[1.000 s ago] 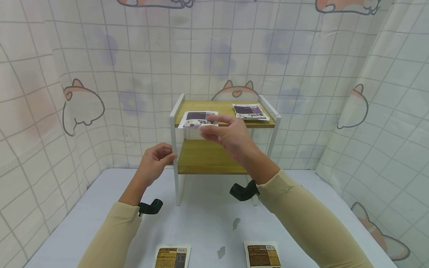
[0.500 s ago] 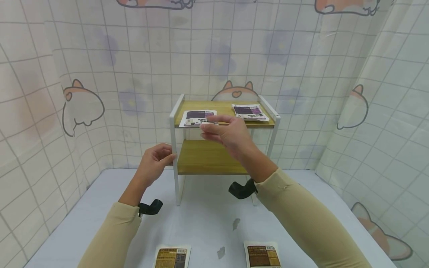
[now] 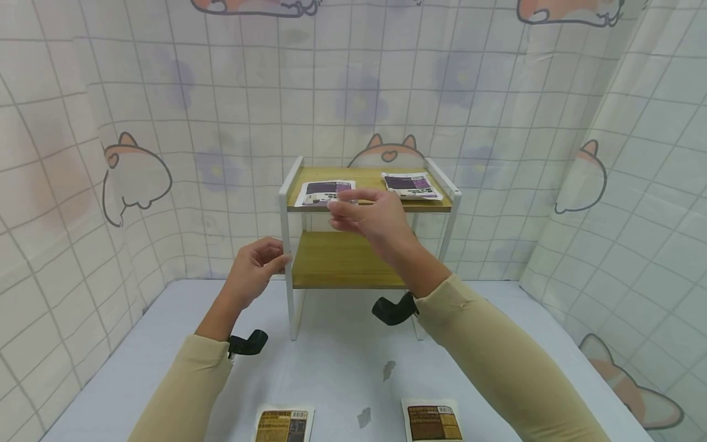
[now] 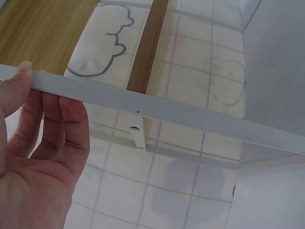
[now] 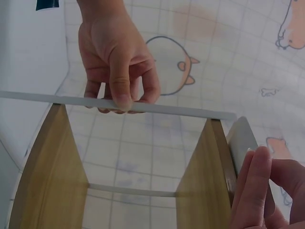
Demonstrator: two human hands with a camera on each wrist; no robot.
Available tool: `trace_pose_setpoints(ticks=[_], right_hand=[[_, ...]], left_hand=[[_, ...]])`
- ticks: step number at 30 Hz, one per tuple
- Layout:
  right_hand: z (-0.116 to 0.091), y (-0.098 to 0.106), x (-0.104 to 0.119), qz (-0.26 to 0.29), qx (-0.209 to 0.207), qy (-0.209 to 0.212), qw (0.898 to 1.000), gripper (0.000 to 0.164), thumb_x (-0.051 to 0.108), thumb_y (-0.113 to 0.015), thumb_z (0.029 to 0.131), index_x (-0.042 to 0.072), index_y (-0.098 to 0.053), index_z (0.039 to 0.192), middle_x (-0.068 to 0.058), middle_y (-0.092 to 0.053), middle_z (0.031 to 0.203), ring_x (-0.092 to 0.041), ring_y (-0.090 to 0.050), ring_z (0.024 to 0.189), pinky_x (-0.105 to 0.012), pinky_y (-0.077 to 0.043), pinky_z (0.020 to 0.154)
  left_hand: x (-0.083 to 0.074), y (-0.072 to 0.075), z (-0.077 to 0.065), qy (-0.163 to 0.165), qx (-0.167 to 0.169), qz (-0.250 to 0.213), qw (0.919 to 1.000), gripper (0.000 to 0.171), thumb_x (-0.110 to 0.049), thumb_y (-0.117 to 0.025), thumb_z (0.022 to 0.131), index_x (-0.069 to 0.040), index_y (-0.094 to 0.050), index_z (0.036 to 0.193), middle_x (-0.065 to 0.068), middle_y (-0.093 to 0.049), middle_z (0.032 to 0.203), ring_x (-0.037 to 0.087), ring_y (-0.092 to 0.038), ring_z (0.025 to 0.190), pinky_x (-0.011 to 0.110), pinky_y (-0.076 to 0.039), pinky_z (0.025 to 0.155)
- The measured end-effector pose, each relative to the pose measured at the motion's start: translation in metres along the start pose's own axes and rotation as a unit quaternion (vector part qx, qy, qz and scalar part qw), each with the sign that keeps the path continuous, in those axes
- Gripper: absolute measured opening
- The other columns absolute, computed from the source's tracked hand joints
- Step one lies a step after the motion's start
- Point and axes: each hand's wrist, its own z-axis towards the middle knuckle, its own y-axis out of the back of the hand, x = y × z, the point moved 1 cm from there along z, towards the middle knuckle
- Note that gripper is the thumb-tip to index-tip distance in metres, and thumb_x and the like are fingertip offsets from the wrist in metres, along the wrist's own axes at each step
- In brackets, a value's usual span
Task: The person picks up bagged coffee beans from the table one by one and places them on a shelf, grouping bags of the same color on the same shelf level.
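In the head view, my left hand (image 3: 256,270) pinches the white front-left post (image 3: 285,233) of a small two-tier shelf, thumb on one side and fingers curled behind, as the left wrist view also shows. My right hand (image 3: 383,221) holds the near right corner of a flat white and purple packet (image 3: 317,192) between thumb and fingers. That packet lies low over the left part of the wooden top board (image 3: 367,175), its near edge close to the board's front edge. Another such packet (image 3: 411,185) rests at the right of the same board.
The shelf's lower wooden board (image 3: 342,261) sits below the right hand. Two brown and yellow packets (image 3: 284,423) lie at the near edge of the white table (image 3: 331,368). A curtain (image 3: 237,123) with a grid and cartoon animals surrounds the table on the back and sides.
The packet in my right hand has shifted slightly back and settled flatter over the top board, the hand moving slightly with it. My left hand stays on the post.
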Motion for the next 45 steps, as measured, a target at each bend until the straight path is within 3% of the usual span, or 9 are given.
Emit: trace_pose_setpoints(ticks=[11, 24, 37, 45], right_hand=[[0.0026, -0.0020, 0.0024, 0.004, -0.004, -0.001, 1.000, 0.030, 0.011, -0.082, 0.087, 0.002, -0.074, 0.114, -0.016, -0.077, 0.095, -0.021, -0.078, 0.078, -0.032, -0.063, 0.077], [0.0023, -0.0058, -0.0016, -0.027, -0.021, 0.032, 0.999, 0.020, 0.014, -0.081, 0.088, 0.001, -0.077, 0.103, -0.016, -0.077, 0.093, -0.022, -0.078, 0.078, -0.029, -0.063, 0.073], [0.0062, -0.0082, -0.0027, -0.035, -0.030, 0.036, 0.998, 0.018, 0.014, -0.081, 0.088, 0.002, -0.078, 0.101, -0.017, -0.076, 0.091, -0.024, -0.078, 0.075, -0.032, -0.064, 0.072], [0.0071, -0.0100, 0.0006, -0.058, -0.043, 0.035, 0.997, 0.018, 0.015, -0.080, 0.089, 0.003, -0.078, 0.102, -0.016, -0.077, 0.089, -0.022, -0.078, 0.072, -0.032, -0.064, 0.070]], left_hand=[[-0.0013, -0.0006, -0.0003, 0.003, -0.003, 0.004, 1.0000, 0.016, -0.017, -0.067, 0.100, -0.010, -0.068, 0.115, 0.018, -0.073, 0.111, 0.020, -0.071, 0.099, 0.025, -0.061, 0.086], [0.0014, -0.0004, -0.0001, 0.003, -0.005, 0.005, 1.0000, 0.015, -0.017, -0.067, 0.100, -0.008, -0.068, 0.113, 0.017, -0.072, 0.108, 0.020, -0.071, 0.097, 0.024, -0.060, 0.086], [0.0017, -0.0005, 0.0009, 0.011, -0.006, 0.010, 0.9999, 0.015, -0.018, -0.068, 0.100, -0.010, -0.068, 0.113, 0.015, -0.073, 0.108, 0.025, -0.072, 0.100, 0.025, -0.061, 0.086], [0.0012, -0.0001, 0.0004, 0.008, -0.003, 0.002, 1.0000, 0.015, -0.018, -0.068, 0.100, -0.009, -0.068, 0.112, 0.016, -0.073, 0.107, 0.020, -0.072, 0.097, 0.024, -0.060, 0.085]])
